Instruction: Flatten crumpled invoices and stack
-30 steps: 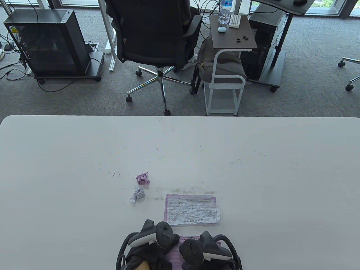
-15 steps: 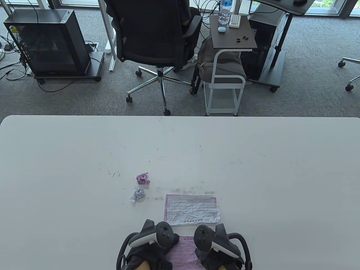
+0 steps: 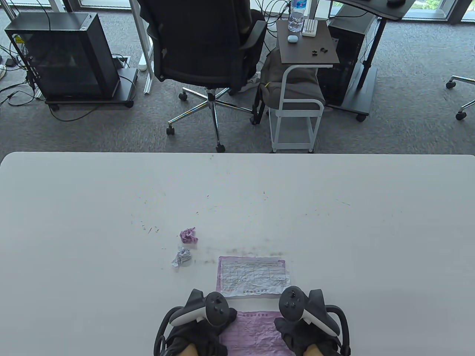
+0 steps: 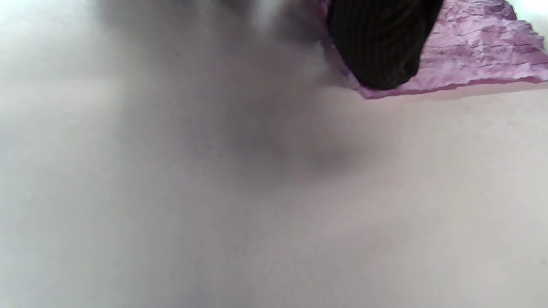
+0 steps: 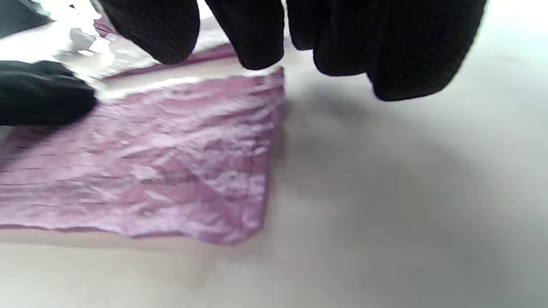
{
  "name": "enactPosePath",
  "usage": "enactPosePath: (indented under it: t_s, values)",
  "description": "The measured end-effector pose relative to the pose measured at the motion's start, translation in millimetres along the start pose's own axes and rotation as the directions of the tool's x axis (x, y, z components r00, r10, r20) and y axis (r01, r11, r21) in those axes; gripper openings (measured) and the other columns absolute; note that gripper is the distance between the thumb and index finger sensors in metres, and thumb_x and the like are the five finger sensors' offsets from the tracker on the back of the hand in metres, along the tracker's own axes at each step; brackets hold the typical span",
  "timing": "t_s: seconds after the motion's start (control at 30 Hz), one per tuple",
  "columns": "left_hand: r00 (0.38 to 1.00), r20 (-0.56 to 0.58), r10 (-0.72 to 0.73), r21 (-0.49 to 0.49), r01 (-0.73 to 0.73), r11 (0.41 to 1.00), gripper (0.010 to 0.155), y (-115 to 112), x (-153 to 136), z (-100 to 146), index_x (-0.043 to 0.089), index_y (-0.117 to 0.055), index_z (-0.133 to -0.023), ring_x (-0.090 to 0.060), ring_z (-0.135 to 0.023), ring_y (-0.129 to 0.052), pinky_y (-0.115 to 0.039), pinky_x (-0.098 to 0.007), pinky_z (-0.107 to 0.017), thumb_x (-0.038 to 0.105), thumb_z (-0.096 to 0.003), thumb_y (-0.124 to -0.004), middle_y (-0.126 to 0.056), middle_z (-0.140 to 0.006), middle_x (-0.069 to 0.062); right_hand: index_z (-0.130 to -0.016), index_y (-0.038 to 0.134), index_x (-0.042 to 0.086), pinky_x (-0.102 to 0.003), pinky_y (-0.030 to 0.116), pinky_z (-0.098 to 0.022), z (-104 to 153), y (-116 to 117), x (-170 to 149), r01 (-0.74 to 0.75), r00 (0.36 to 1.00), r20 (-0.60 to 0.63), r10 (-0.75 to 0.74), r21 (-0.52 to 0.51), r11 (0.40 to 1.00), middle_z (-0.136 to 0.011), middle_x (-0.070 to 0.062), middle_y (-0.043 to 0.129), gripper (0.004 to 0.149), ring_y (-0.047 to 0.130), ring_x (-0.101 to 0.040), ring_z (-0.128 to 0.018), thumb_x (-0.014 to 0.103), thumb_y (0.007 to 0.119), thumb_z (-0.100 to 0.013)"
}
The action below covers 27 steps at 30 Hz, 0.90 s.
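A wrinkled pink invoice (image 3: 252, 333) lies spread on the table's front edge between my hands. My left hand (image 3: 202, 328) rests on its left edge; in the left wrist view one gloved fingertip (image 4: 376, 47) presses the pink invoice (image 4: 475, 51). My right hand (image 3: 297, 328) is at its right edge; in the right wrist view its fingertips (image 5: 257, 38) touch the far right corner of the sheet (image 5: 150, 162). A flattened invoice stack (image 3: 253, 276) lies just behind. Two crumpled balls, one pink (image 3: 188, 235) and one whitish (image 3: 181, 257), lie to the left.
The white table (image 3: 334, 230) stretches wide around the papers, with faint marks on it. Beyond its far edge stand an office chair (image 3: 204, 48), a small side table (image 3: 297, 92) and a computer case (image 3: 63, 55).
My right hand has slid to the right across the pink invoice, from its middle to its right edge, uncovering more of the sheet. My left hand has stayed in place.
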State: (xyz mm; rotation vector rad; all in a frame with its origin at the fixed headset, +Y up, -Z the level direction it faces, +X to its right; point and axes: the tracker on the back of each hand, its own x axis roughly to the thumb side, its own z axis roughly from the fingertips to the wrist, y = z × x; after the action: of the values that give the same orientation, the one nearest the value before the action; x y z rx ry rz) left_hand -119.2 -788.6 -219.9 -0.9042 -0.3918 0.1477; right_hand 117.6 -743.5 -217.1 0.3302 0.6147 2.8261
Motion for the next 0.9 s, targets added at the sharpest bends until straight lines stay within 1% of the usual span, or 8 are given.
enactPosePath:
  t_s: [0.07, 0.13, 0.23, 0.4, 0.53, 0.6, 0.77, 0.9]
  values:
    - [1.000, 0.002, 0.000, -0.001, 0.000, 1.000, 0.085, 0, 0, 0, 0.037, -0.019, -0.108, -0.053, -0.093, 0.012, -0.020, -0.071, -0.063, 0.041, -0.0527, -0.083, 0.013, -0.103, -0.011, -0.100, 0.061, 0.011, -0.056, 0.080, -0.046, 3, -3, 10, 0.027, 0.994, 0.106, -0.023, -0.038, 0.999, -0.105, -0.029, 0.048, 0.055, 0.067, -0.047, -0.083, 0.046, 0.070, -0.058]
    - [1.000, 0.004, -0.002, 0.000, 0.002, 1.000, 0.085, 0, 0, 0, 0.037, -0.019, -0.108, -0.054, -0.092, 0.012, -0.020, -0.071, -0.063, 0.041, -0.0527, -0.083, 0.013, -0.103, -0.011, -0.100, 0.061, 0.013, -0.058, 0.077, -0.048, 5, 1, 23, 0.031, 0.973, 0.230, -0.028, -0.010, 0.999, -0.107, -0.027, 0.047, 0.054, 0.065, -0.048, -0.084, 0.046, 0.070, -0.058]
    - [1.000, 0.006, 0.000, 0.003, 0.000, 1.000, 0.085, 0, 0, 0, 0.036, -0.019, -0.108, -0.054, -0.093, 0.011, -0.020, -0.071, -0.063, 0.041, -0.0528, -0.083, 0.013, -0.103, -0.012, -0.100, 0.061, 0.017, -0.060, 0.076, -0.050, 6, 13, 49, -0.058, 0.915, 0.402, 0.032, 0.053, 0.997, -0.109, -0.024, 0.045, 0.052, 0.062, -0.047, -0.087, 0.046, 0.070, -0.057]
    - [1.000, 0.007, -0.001, 0.001, 0.001, 1.000, 0.085, 0, -1, 0, 0.036, -0.019, -0.108, -0.054, -0.092, 0.012, -0.020, -0.071, -0.063, 0.041, -0.0529, -0.083, 0.013, -0.103, -0.012, -0.099, 0.062, 0.020, -0.060, 0.077, -0.050, 8, 29, 81, -0.207, 0.823, 0.548, 0.151, 0.041, 0.978, -0.109, -0.020, 0.048, 0.051, 0.063, -0.045, -0.089, 0.047, 0.069, -0.057]
    - [1.000, 0.008, 0.000, 0.000, 0.000, 1.000, 0.085, 0, 0, 0, 0.036, -0.019, -0.108, -0.054, -0.092, 0.012, -0.019, -0.071, -0.063, 0.041, -0.0529, -0.083, 0.013, -0.103, -0.012, -0.101, 0.059, 0.022, -0.061, 0.075, -0.052, 3, 50, 87, -0.281, 0.817, 0.564, 0.123, 0.203, 0.938, -0.110, -0.019, 0.047, 0.053, 0.060, -0.045, -0.090, 0.049, 0.069, -0.057]
    - [1.000, 0.006, -0.002, 0.000, 0.002, 1.000, 0.085, 0, 0, 0, 0.036, -0.018, -0.108, -0.054, -0.092, 0.012, -0.020, -0.071, -0.063, 0.041, -0.0529, -0.083, 0.013, -0.103, -0.012, -0.102, 0.057, 0.022, -0.059, 0.069, -0.054, 2, 49, 85, -0.321, 0.834, 0.530, 0.153, 0.239, 0.917, -0.111, -0.015, 0.044, 0.054, 0.051, -0.041, -0.093, 0.051, 0.068, -0.057]
    - [1.000, 0.002, -0.002, 0.000, 0.002, 1.000, 0.085, 0, 0, 0, 0.036, -0.018, -0.108, -0.053, -0.093, 0.012, -0.020, -0.071, -0.063, 0.041, -0.0529, -0.083, 0.013, -0.103, -0.011, -0.096, 0.068, 0.020, -0.059, 0.073, -0.051, -3, 41, 70, -0.184, 0.911, 0.410, 0.050, 0.295, 0.938, -0.102, -0.010, 0.062, 0.048, 0.065, -0.039, -0.084, 0.050, 0.068, -0.058]
    - [1.000, 0.000, -0.002, 0.000, 0.002, 1.000, 0.085, 0, 1, 0, 0.036, -0.018, -0.108, -0.054, -0.093, 0.012, -0.020, -0.071, -0.063, 0.041, -0.0530, -0.083, 0.013, -0.103, -0.011, -0.088, 0.077, 0.021, -0.056, 0.077, -0.049, -7, 36, 53, -0.134, 0.946, 0.323, 0.027, 0.313, 0.940, -0.084, -0.012, 0.081, 0.043, 0.082, -0.035, -0.068, 0.050, 0.068, -0.058]
